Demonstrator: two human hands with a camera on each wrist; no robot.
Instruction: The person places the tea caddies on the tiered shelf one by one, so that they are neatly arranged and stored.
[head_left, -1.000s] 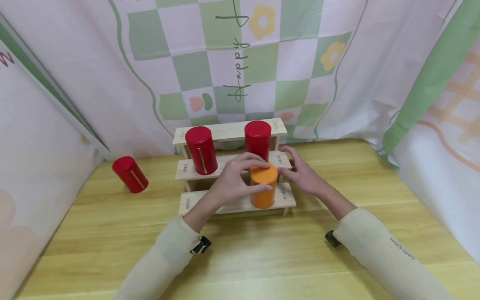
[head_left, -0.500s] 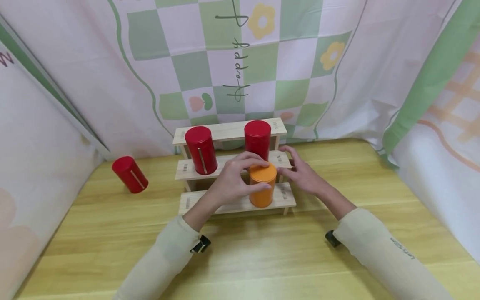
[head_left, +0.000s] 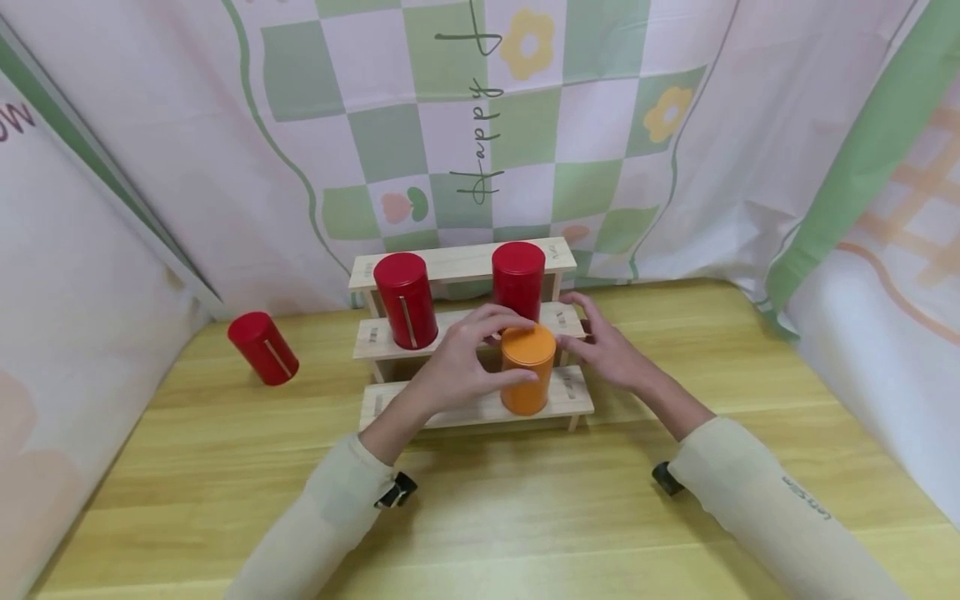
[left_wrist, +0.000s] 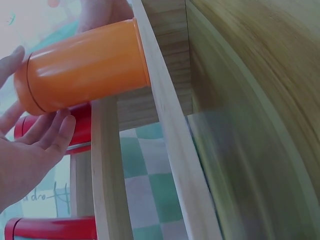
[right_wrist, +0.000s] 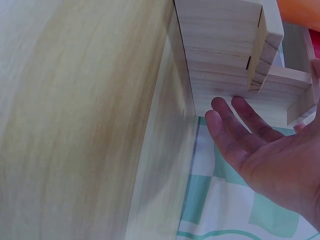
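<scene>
A three-step wooden stand [head_left: 465, 408] holds an upright orange canister [head_left: 527, 383] on the right part of its lowest step. My left hand [head_left: 468, 358] grips this canister near its lid, thumb across the front and fingers behind. The left wrist view shows the canister's base [left_wrist: 142, 55] against the step. On the middle step stand two red canisters, one on the left [head_left: 406, 304] and one on the right [head_left: 519, 279], the latter partly hidden by my left hand. My right hand [head_left: 607, 346] is at the stand's right end, fingers relaxed and apart, holding nothing.
Another red canister [head_left: 262, 348] stands on the wood-grain table [head_left: 495, 517], left of the stand. A checkered curtain [head_left: 517, 125] hangs right behind the stand's top step [head_left: 457, 262]. White cloth panels close in the left and right sides.
The orange canister has slid very slightly left along the lowest step in my left hand. My right hand stays in place. The head view has shifted slightly.
</scene>
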